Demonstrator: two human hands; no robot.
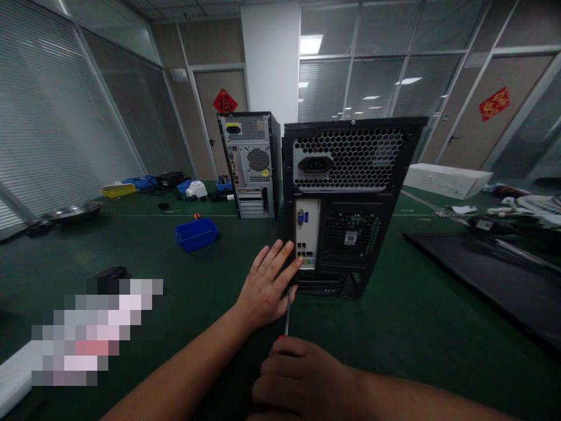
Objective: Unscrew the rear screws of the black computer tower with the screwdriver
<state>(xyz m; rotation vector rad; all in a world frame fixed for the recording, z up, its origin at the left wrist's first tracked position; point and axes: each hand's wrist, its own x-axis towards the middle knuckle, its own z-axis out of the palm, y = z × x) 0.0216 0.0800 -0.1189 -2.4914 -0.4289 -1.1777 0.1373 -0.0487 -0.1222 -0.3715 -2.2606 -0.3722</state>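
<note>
A black computer case [339, 196] stands upright on the green table with its back panel facing me. My left hand [267, 285] is open, its fingers stretched along the case's left rear edge beside the ports. Near the bottom of that edge, its thumb lies close to a screwdriver [288, 313]. My right hand [302, 377] is closed around the screwdriver's handle, of which only a bit of red shows. The metal shaft points away from me toward the case's lower left corner. The tip is hidden by my left thumb and fingers.
A second computer case [249, 166] stands behind to the left. A blue bin [197, 235] sits left of my hands. At right lie a black panel [473, 275] and a white box [449, 180]. A black mouse-shaped object [111, 273] is near a blurred-out patch at left.
</note>
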